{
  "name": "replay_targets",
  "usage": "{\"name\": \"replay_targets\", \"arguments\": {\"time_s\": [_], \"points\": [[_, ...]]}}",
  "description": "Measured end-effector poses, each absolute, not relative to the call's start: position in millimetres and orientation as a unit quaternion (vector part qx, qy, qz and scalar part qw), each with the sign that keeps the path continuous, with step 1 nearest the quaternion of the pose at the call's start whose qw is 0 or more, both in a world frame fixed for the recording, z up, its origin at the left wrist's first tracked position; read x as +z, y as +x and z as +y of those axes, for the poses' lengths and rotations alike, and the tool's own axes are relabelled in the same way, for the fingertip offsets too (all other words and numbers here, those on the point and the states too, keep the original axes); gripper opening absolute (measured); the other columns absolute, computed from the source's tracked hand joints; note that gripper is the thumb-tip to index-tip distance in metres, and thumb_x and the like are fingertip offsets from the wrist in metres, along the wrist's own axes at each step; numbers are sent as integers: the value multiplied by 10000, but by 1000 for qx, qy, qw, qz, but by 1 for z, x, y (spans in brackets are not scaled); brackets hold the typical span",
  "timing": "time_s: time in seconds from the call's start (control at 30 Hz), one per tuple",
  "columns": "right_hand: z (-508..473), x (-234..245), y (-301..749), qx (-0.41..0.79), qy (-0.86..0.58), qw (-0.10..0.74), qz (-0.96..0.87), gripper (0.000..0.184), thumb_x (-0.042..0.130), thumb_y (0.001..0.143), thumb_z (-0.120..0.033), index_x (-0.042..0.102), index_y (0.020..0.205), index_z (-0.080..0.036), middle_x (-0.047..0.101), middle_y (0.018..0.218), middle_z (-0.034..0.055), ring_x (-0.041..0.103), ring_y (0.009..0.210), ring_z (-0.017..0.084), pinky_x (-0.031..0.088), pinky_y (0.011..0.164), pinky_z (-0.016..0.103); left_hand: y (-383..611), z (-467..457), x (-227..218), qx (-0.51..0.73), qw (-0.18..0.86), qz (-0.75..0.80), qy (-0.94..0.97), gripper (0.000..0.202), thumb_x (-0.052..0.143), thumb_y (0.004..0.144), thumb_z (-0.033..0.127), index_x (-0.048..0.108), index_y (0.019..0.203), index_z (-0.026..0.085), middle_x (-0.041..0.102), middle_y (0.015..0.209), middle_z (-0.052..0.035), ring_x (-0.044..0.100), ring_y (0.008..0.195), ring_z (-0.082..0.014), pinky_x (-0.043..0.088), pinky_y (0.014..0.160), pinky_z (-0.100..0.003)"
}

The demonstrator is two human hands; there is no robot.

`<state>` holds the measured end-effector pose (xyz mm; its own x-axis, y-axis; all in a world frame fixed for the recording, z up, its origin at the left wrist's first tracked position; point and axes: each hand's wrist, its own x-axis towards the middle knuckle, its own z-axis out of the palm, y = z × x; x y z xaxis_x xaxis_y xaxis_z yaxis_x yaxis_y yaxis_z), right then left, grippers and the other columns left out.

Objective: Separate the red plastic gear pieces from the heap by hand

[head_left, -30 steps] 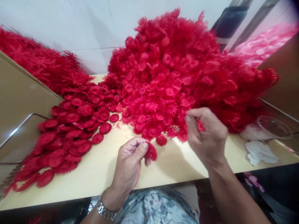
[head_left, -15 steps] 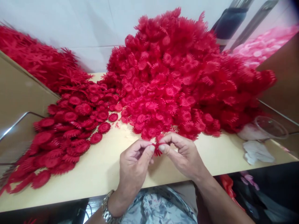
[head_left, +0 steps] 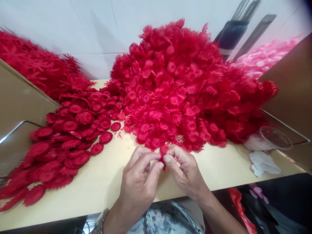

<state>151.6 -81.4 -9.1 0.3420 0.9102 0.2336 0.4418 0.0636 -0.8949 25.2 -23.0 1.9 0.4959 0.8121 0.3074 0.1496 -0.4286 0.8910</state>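
Honestly, this looks like close fingertip work: both hands are together over the counter, in front of a big heap of red discs, with one small red piece up between the fingertips. The right hand has its grip pinched on that piece, thumb against finger. The left hand has its finger and thumb right at the other side, but I can't tell whether that grip is closed on it or just steadying it. My read is that they're lining up or working the piece, and the next move calls for a light, even pinch so the fringe doesn't bend or tear. Material-wise, the heap seems thin and floppy (fabric or soft plastic, hard to say), round with finely cut, comb-like edges. Over on the left, the pile of darker discs looks flatter and thicker, like little cogs. Behind the beige panel sit spikier, star-like red pieces, while a crumpled white cloth or tissue lies near a clear round container on the right.
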Motion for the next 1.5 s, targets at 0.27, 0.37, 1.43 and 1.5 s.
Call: {"name": "replay_targets", "arguments": {"time_s": [0.27,0.37,1.43,1.5], "points": [[-82,-9,150,354,-598,538,-477,298,495,827,-422,433,653,-188,435,591,-30,424,556,100,341,518,222,27,-21,0,336,458,295,768,171,492,814,148,558,661,186,474,621,6,465,548,-109,348,506,-221],[-81,-12,145,407,-562,564,-447,326,562,779,-458,420,654,-193,450,613,-24,428,586,103,342,532,221,26,-23,-1,371,512,303,713,196,523,798,201,555,605,189,452,593,14,430,524,-108,313,483,-229],[-95,23,227,-162,-660,311,-665,218,521,847,-203,601,1049,-194,631,1013,79,581,942,206,471,836,373,55,90,53,213,88,209,950,290,412,780,69,670,812,197,577,804,-44,524,756,-170,387,716,-315],[-102,19,228,-173,-645,333,-665,244,542,833,-220,611,1066,-209,640,1010,71,595,912,208,456,842,369,40,78,61,265,94,236,930,253,431,805,98,661,862,187,593,859,-61,531,829,-191,395,768,-338]]}}
